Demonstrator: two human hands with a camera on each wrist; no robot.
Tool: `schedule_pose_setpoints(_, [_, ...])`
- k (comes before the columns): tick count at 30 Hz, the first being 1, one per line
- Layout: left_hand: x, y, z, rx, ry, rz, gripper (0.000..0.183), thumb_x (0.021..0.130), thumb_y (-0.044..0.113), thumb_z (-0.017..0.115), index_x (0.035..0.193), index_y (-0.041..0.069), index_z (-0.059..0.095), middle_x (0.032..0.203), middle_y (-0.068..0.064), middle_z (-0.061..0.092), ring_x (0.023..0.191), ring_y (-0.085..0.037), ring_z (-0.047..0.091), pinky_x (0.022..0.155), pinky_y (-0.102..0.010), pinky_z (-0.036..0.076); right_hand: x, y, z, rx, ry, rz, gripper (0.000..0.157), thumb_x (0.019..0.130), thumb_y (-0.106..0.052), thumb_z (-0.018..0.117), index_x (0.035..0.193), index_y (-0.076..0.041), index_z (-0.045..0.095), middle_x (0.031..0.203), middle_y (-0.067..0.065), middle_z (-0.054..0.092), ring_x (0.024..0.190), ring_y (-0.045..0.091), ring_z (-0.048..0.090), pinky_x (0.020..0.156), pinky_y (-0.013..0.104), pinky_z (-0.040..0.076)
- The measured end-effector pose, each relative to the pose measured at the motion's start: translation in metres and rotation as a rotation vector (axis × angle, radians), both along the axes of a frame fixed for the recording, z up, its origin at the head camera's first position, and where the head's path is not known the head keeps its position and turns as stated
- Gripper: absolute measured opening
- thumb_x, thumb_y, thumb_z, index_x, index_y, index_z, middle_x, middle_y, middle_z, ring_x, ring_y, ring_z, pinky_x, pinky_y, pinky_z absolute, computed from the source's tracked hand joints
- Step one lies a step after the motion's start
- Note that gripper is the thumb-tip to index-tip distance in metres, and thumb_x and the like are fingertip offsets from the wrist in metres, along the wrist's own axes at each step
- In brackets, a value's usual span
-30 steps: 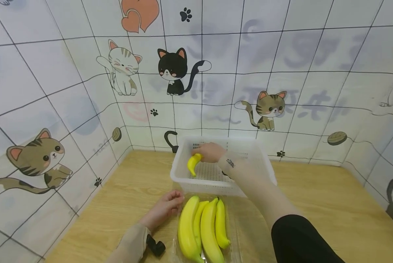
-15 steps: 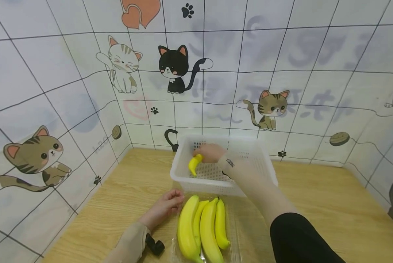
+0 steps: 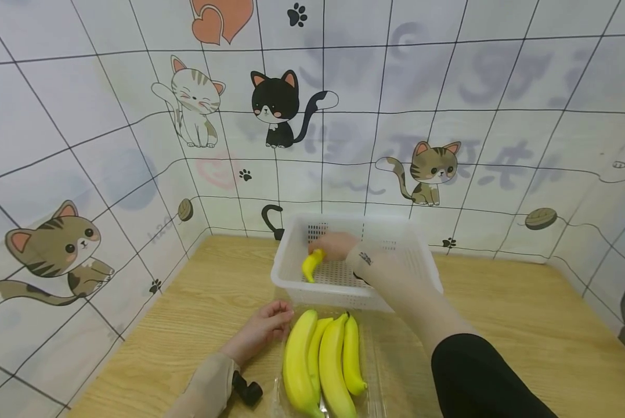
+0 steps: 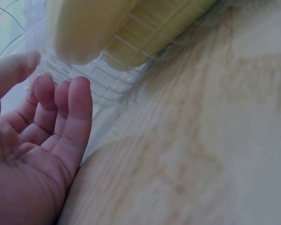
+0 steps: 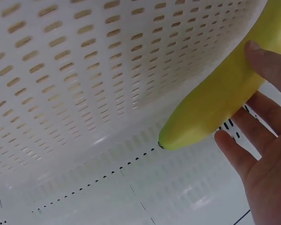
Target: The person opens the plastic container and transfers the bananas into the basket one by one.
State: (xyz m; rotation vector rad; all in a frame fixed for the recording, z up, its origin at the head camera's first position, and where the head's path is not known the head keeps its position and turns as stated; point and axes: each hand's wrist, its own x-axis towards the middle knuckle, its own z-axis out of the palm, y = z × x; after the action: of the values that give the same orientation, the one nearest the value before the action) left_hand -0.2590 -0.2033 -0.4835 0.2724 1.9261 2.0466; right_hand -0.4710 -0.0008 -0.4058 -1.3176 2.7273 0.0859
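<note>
My right hand [image 3: 335, 246] is inside a white perforated plastic basket [image 3: 312, 292] and grips a yellow banana [image 3: 312, 266]. In the right wrist view the thumb lies across the banana [image 5: 215, 101], fingers on its other side, its dark blunt tip pointing at the basket wall. My left hand [image 3: 262, 331] lies on the table at the near-left of the basket. Thumb and fingertips pinch the corner rim of a clear plastic tray [image 4: 84, 77], as the left wrist view shows. Several bananas [image 3: 300, 363] lie lengthwise side by side in that tray.
The wood-grain table [image 3: 500, 325] carries basket and tray, the tray nearer me, right at the basket's front wall. A cat-print wall covering [image 3: 343, 133] closes off the back and both sides. A small black object [image 3: 246, 390] sits at the left wrist.
The right hand and its banana have shifted slightly to the right and lower in the basket. My left hand has stayed at the tray's corner.
</note>
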Motion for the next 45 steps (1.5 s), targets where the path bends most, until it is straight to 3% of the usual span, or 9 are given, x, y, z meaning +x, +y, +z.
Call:
schedule_pose_setpoints(11, [0.001, 0.004, 0.001, 0.004, -0.010, -0.006, 0.022, 0.099, 0.024, 0.057, 0.106, 0.006, 0.048, 0.092, -0.003, 0.051, 0.076, -0.013, 0.052, 0.070, -0.027, 0.047, 0.003, 0.005, -0.002, 0.021, 0.011, 0.031, 0.043, 0.084, -0.016, 0.076, 0.122, -0.031, 0.064, 0.119, -0.006, 0.065, 0.108, 0.015, 0.058, 0.096, 0.037, 0.045])
schedule_pose_setpoints(26, [0.003, 0.009, 0.003, 0.010, -0.012, -0.008, 0.019, 0.099, 0.023, 0.057, 0.106, 0.007, 0.048, 0.092, -0.002, 0.051, 0.075, -0.013, 0.052, 0.069, -0.026, 0.046, 0.009, 0.010, 0.000, 0.040, -0.047, -0.050, 0.044, 0.087, -0.012, 0.073, 0.125, -0.033, 0.063, 0.122, -0.004, 0.064, 0.109, 0.015, 0.057, 0.095, 0.036, 0.046])
schedule_pose_setpoints(36, [0.001, 0.006, -0.003, 0.033, -0.009, -0.015, 0.014, 0.099, 0.019, 0.055, 0.103, 0.008, 0.048, 0.088, -0.001, 0.050, 0.072, -0.011, 0.051, 0.067, -0.025, 0.047, 0.007, 0.014, 0.002, -0.020, -0.031, -0.013, 0.048, 0.087, -0.011, 0.072, 0.131, -0.024, 0.059, 0.127, 0.002, 0.061, 0.115, 0.020, 0.057, 0.097, 0.039, 0.045])
schedule_pose_setpoints(40, [0.001, 0.004, -0.002, 0.028, 0.008, -0.011, 0.012, 0.100, 0.017, 0.054, 0.104, 0.007, 0.048, 0.089, -0.001, 0.050, 0.072, -0.010, 0.051, 0.067, -0.025, 0.047, 0.012, 0.012, 0.013, -0.011, -0.053, -0.050, 0.038, 0.088, -0.016, 0.072, 0.125, -0.022, 0.063, 0.120, 0.003, 0.064, 0.106, 0.018, 0.058, 0.090, 0.037, 0.048])
schedule_pose_setpoints(45, [0.001, 0.002, -0.001, 0.021, 0.013, -0.002, 0.013, 0.100, 0.017, 0.055, 0.104, 0.007, 0.048, 0.089, -0.001, 0.050, 0.073, -0.010, 0.051, 0.067, -0.025, 0.046, 0.020, 0.010, 0.023, 0.015, -0.101, -0.087, 0.015, 0.086, -0.020, 0.075, 0.100, -0.022, 0.072, 0.103, -0.005, 0.065, 0.093, 0.014, 0.058, 0.081, 0.032, 0.049])
